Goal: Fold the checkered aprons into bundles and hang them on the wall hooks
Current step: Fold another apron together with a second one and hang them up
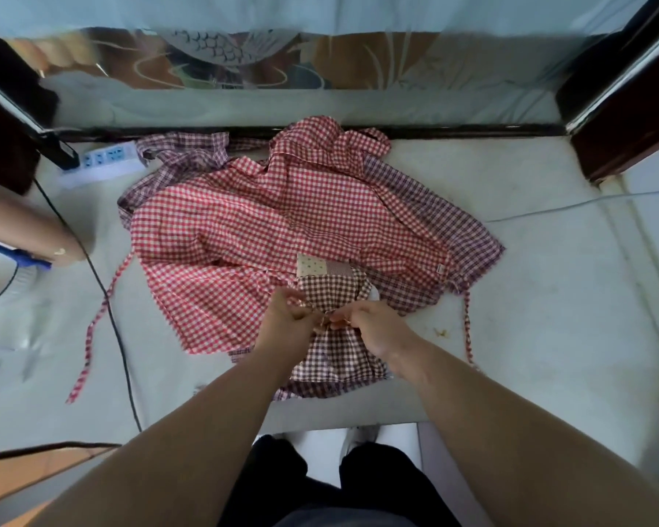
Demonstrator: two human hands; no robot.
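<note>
1. pale bed [529,298] is carrying everything, with a glossy patterned panel [244,70] standing along its far edge and dark wood posts at both far corners.
2. red apron [267,222] is lying spread open across the middle of the bed, and its strap [92,329] is trailing toward the near left.
3. purple apron [461,230] is lying under the red apron, showing along the right side and at the far left.
4. brown apron [331,294] is sitting near the front edge of the bed, on top of the other two. it is gathered to a narrow waist, with a puffed part beyond the gather and a flared part nearer the person.
5. left hand [288,321] is grasping the gathered cloth from the left, fingers curled round it.
6. right hand [373,329] is pinching the same gather from the right, and the two hands are almost touching.
7. power strip [103,161] is lying near the far left corner. black cable [103,290] is running down the left part of the bed and crossing the strap.
8. another person's forearm [23,230] is reaching in at the left edge, and a grey cable [586,205] is crossing the right side.
</note>
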